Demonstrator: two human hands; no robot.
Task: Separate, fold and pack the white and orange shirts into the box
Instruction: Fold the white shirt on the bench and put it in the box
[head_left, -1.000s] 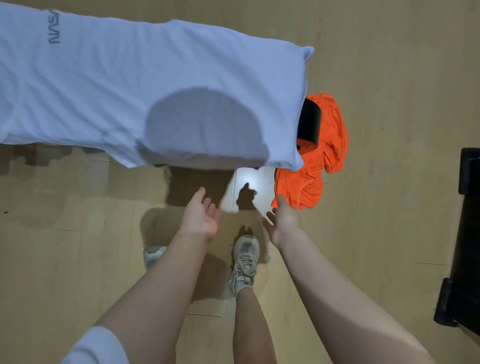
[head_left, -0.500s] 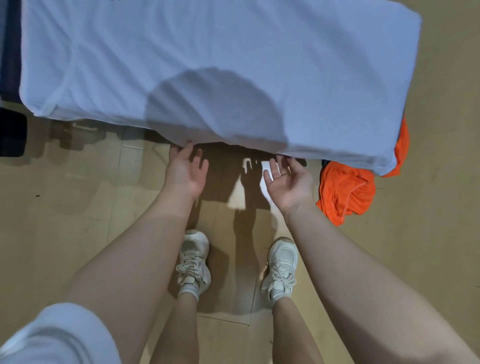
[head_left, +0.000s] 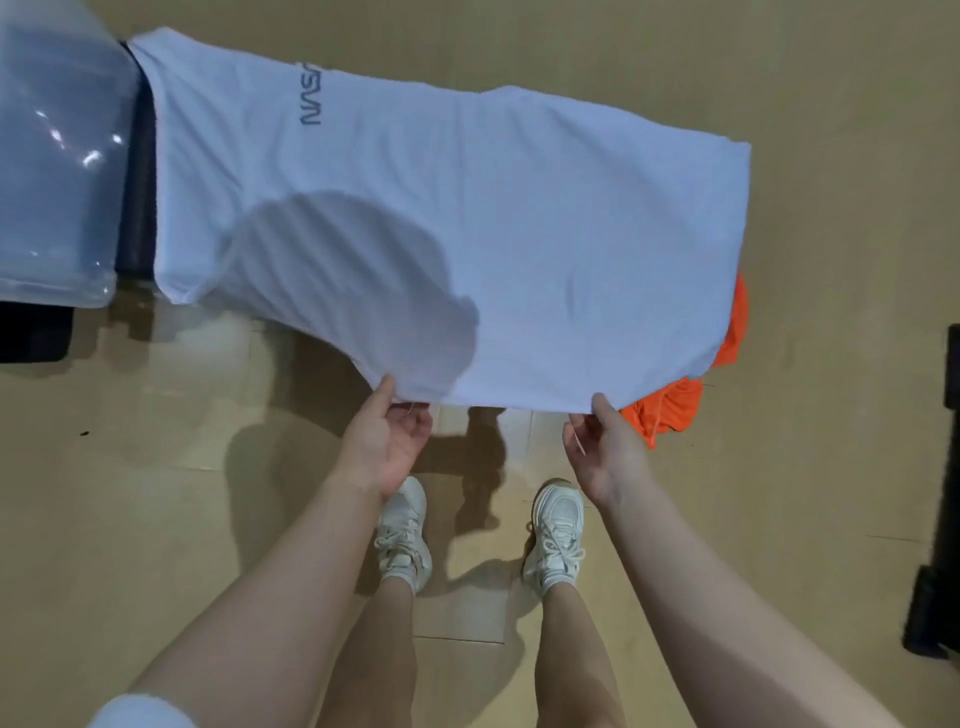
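Observation:
The white shirt (head_left: 519, 218), with grey lettering near its far side, lies spread flat over a raised surface in front of me. My left hand (head_left: 387, 441) pinches its near edge from below, thumb on top. My right hand (head_left: 602, 447) pinches the same edge further right. The orange shirt (head_left: 670, 410) lies crumpled under the white shirt's right corner, mostly hidden. A clear plastic box (head_left: 57, 156) stands at the far left, touching the shirt's left end.
A wooden floor (head_left: 831, 467) lies all around. My two feet in white trainers (head_left: 405, 535) stand just below the hands. A black object (head_left: 940, 519) runs along the right edge. Dark furniture (head_left: 31, 332) sits under the box.
Both hands rose from open, palm-up positions below the shirt and now pinch its near edge. The view shifted, so the clear box appears at the left.

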